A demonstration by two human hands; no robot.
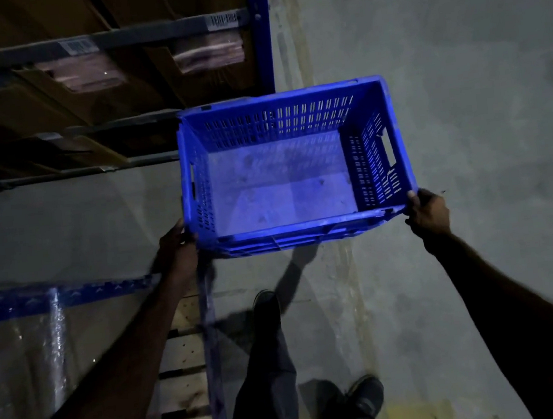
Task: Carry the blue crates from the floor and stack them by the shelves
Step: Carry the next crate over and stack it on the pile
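Crate (pixel 284 170), blue, perforated walls, solid floor, nothing inside, held clear of the concrete floor (pixel 464 119) out in front of the person, its open top toward the camera. Head view, only view supplied. Left hand (pixel 177 246) grips the near left corner, fingers curled round the rim and side wall. Right hand (pixel 427 209) grips the near right corner, fingers wrapped over the rim; thumb position cannot be told. Both arms extended, both hands closed on the crate. A cut-out handle slot shows in the right end wall; neither hand uses it. More rims show just below the near edge, so other crates may be nested under the top one; count cannot be told. Far left corner of the crate overlaps the shelf rack (pixel 261 38) in the picture; contact cannot be told. Rack has a blue upright and grey beams with barcode labels (pixel 224 19); cardboard boxes (pixel 206 62) sit on its levels, some with clear film patches. Lower left, a second blue frame, with wrapped goods (pixel 20 359) and a wooden pallet (pixel 186 367) beside it. Below the crate, two legs in dark trousers, left shoe (pixel 265 308) forward, right shoe (pixel 367 395) back. Lighting dim; detail in the shelves poor.
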